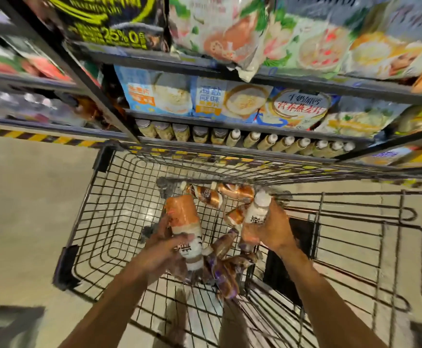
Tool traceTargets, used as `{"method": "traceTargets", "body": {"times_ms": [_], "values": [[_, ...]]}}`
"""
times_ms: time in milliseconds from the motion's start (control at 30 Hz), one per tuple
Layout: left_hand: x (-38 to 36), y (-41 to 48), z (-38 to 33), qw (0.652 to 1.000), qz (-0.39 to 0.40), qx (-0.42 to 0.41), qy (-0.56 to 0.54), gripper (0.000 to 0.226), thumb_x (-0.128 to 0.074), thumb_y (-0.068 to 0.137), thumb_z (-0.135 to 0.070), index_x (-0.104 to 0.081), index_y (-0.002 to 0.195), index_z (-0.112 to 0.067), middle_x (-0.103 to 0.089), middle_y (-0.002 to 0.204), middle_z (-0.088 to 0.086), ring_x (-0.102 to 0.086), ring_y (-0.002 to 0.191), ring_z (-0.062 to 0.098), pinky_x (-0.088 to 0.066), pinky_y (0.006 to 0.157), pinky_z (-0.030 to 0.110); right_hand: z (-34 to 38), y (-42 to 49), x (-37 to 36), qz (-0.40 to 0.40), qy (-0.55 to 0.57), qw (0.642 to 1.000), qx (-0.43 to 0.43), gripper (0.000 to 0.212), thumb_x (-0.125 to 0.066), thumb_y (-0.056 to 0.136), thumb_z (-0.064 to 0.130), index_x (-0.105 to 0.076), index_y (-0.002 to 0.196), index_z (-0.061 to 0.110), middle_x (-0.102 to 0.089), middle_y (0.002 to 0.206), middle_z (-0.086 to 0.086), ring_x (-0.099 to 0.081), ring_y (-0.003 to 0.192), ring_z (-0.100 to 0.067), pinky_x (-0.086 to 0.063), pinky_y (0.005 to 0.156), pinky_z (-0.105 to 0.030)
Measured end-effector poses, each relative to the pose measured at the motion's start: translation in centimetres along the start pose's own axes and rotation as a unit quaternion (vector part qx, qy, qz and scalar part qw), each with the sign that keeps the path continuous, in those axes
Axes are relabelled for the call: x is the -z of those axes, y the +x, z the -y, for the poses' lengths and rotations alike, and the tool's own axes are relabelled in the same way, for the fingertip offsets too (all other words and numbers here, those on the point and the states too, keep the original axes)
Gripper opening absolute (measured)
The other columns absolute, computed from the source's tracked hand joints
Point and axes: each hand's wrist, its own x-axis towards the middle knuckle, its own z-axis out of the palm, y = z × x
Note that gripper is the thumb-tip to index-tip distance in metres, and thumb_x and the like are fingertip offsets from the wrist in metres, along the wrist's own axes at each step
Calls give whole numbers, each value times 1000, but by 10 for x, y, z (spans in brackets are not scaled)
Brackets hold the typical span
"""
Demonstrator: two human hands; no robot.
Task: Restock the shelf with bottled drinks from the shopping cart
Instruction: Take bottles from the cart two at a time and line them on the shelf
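Pickup is finishing: the left hand [163, 247] is grasping the orange-labelled bottle [183, 217] and the right hand [270, 229] the white-capped bottle [259, 207] above the shopping cart [109, 197], so placement on the shelf [180, 120] is probably coming next.

Food bags above, striped tape and a pale floor below.

At the top a black bag [109, 21] with yellow-green print showing "25%" stands beside pale green bags [230, 33] with pictures of bowls. In the row under them stand blue bags [159, 94] that also show bowls of flakes. At the far left are red and green packs [16, 64], too blurred to read. A yellow and black striped tape [29, 136] runs along the beige floor [29, 209], and a dark shape [9, 327] sits in the lower left corner.
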Motion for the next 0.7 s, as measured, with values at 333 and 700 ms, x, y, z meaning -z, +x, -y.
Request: {"method": "traceTargets", "body": {"times_ms": [333,700], "values": [[-21,-112,-73,997,-8,-66,43,71,-91,67,-29,-58,130,-33,-71,125,9,-65,114,33,-54,94,60,98,-142,21,-11,139,990,36,61,-87,76,-1,-55,115,33,-71,105,6,-68,93,-10,-58,81,-23],[20,-243,-87,967,-62,-240,52,38,-77,86,-8,-56,109,-30,-68,111,18,-69,85,32,-55,72,42,171,-274,24,-17,193,976,98,73,-88,78,12,-48,131,42,-72,109,-6,-73,97,-25,-61,66,-32]]}}
